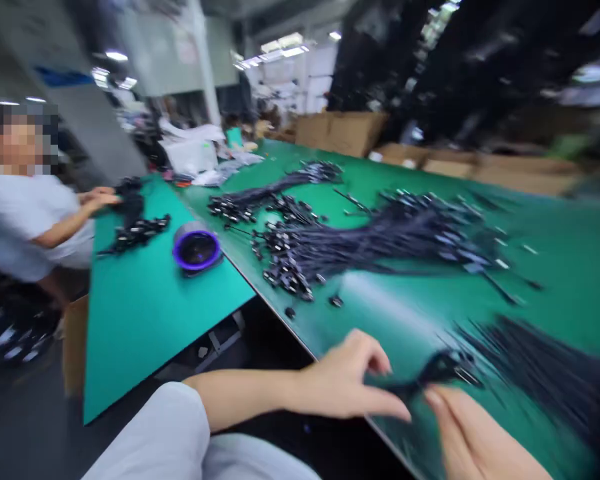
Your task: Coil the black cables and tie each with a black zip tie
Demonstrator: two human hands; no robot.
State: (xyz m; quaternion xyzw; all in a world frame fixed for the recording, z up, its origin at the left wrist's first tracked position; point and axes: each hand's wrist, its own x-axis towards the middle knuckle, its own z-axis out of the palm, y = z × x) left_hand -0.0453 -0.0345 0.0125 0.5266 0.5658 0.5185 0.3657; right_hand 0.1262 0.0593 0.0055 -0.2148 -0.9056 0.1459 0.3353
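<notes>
In the head view, the left hand point(340, 377) reaches over the near edge of the green desk point(575, 267), its grip spread, thumb apart from the curled fingers, with a dark cable bundle point(443, 367) running across the gap between them. The right hand point(475, 427) comes in from the lower right with its fingertips together at the underside of the bundle; blur hides whether that grip is pinched on it or only touching, so I cannot tell. The bundle lies between the two hands, its glinting connector end towards the right. If the right fingertips have only a light hold, the bundle could slip or fan apart, since the left grip does not close round it. Just beyond that end lie loose dark strands point(545, 373), which could snag on the connectors if the bundle swings that way. Farther back rests a large cable pile point(375, 240), tangled at its connector ends; a sleeve or forearm brushing it could drag pieces along. Two stray connector ends, a near one point(336, 301) and another point(290, 312) close to the edge, could be knocked off by a careless sweep of the left arm. On the adjoining desk point(125, 360) stands a purple-rimmed ring point(177, 251), well apart from both hands, and a co-worker point(35, 207) handles dark cables point(135, 233) there.
</notes>
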